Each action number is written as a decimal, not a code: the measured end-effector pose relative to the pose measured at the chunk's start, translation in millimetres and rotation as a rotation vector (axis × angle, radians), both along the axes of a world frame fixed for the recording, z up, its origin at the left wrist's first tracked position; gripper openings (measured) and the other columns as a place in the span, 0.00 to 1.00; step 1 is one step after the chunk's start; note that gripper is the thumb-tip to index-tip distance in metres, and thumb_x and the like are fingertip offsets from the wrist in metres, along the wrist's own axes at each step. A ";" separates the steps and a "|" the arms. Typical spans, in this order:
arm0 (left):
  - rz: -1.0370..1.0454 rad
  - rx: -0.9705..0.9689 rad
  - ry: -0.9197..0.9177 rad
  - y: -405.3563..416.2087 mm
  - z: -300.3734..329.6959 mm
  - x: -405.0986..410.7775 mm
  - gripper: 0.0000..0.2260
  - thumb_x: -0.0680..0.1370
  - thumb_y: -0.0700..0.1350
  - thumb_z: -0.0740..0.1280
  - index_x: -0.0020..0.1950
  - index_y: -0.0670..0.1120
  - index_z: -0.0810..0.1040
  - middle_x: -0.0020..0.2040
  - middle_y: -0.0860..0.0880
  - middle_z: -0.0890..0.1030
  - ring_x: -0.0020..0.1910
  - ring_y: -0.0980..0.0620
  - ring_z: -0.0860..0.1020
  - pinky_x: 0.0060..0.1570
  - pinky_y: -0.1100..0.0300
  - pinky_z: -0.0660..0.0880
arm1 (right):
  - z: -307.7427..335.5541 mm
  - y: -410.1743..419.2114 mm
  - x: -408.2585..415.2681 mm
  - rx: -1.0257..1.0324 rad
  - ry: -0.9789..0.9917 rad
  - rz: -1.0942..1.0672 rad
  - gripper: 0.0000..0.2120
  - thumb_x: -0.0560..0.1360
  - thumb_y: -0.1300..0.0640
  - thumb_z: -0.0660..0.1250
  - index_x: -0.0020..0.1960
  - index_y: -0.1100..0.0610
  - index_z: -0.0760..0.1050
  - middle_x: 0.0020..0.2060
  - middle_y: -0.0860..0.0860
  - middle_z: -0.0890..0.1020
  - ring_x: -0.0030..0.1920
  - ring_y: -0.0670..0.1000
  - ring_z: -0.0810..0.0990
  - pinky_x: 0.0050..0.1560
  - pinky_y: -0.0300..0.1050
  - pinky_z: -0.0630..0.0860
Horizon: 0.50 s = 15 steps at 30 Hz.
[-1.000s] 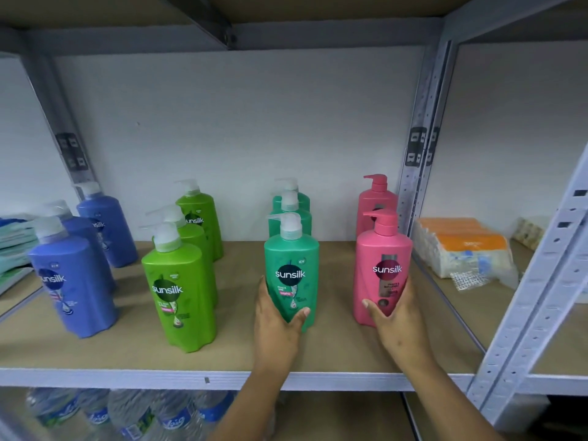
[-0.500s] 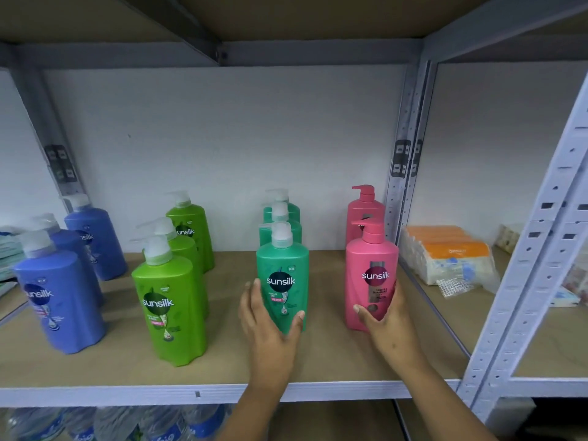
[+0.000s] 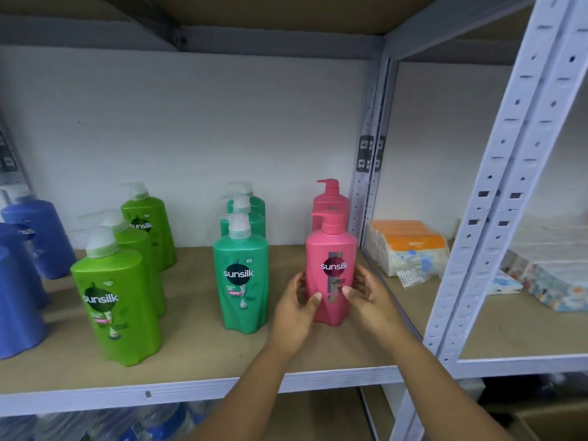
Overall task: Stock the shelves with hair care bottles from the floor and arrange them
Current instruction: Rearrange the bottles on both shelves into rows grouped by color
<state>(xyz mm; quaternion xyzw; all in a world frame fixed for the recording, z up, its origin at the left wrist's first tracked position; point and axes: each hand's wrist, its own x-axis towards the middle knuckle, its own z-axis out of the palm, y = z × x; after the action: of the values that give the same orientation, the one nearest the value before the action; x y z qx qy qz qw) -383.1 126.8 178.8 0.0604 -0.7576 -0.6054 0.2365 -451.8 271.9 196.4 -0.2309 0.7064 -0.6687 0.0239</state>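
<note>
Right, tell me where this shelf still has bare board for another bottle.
Bare board lies between the light green row and the teal row, and along the front edge. The wall behind stays open. Crowded: the pink bottle, held by both hands, stands near the upright.

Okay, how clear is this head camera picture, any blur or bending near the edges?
Head view: the middle is sharp, the label on the front pink bottle between the left hand and right hand reads clearly; the blue bottles at the left edge are smeared; the shelf post leans from wide-angle distortion; lighting is soft, without harsh glare.
</note>
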 end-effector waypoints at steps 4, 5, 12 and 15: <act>0.011 0.017 0.023 -1.8 -2.4 -5.2 0.19 0.75 0.45 0.70 0.63 0.53 0.69 0.54 0.59 0.78 0.51 0.70 0.75 0.49 0.75 0.72 | -5.1 -1.2 -6.5 0.040 0.033 -0.030 0.24 0.75 0.67 0.66 0.67 0.49 0.68 0.57 0.47 0.80 0.57 0.43 0.78 0.57 0.40 0.75; 0.015 0.028 0.015 -2.2 -2.0 -6.5 0.19 0.75 0.44 0.70 0.63 0.53 0.69 0.53 0.60 0.78 0.51 0.69 0.76 0.49 0.74 0.73 | -5.3 -1.9 -7.1 0.041 0.036 -0.032 0.24 0.75 0.67 0.66 0.67 0.49 0.68 0.57 0.46 0.80 0.57 0.41 0.78 0.57 0.40 0.75; 0.034 0.071 0.011 -4.5 -1.8 -29.6 0.19 0.76 0.41 0.70 0.64 0.50 0.71 0.56 0.51 0.80 0.55 0.58 0.78 0.52 0.68 0.73 | -3.1 -11.2 -19.7 0.031 0.063 -0.060 0.25 0.76 0.67 0.65 0.68 0.49 0.68 0.59 0.48 0.79 0.59 0.45 0.78 0.58 0.42 0.75; 0.035 0.095 0.027 -4.7 0.6 -43.0 0.17 0.76 0.36 0.69 0.61 0.50 0.72 0.56 0.49 0.80 0.53 0.60 0.79 0.53 0.70 0.74 | -1.6 -17.2 -27.7 0.010 0.075 -0.081 0.25 0.76 0.68 0.63 0.66 0.45 0.68 0.59 0.47 0.79 0.58 0.43 0.78 0.57 0.40 0.75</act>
<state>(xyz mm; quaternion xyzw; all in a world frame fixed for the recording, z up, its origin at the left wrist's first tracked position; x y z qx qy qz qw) -426.1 122.1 179.3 0.0765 -0.7234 -0.6373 0.2543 -479.5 254.8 194.9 -0.2268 0.7190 -0.6564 -0.0286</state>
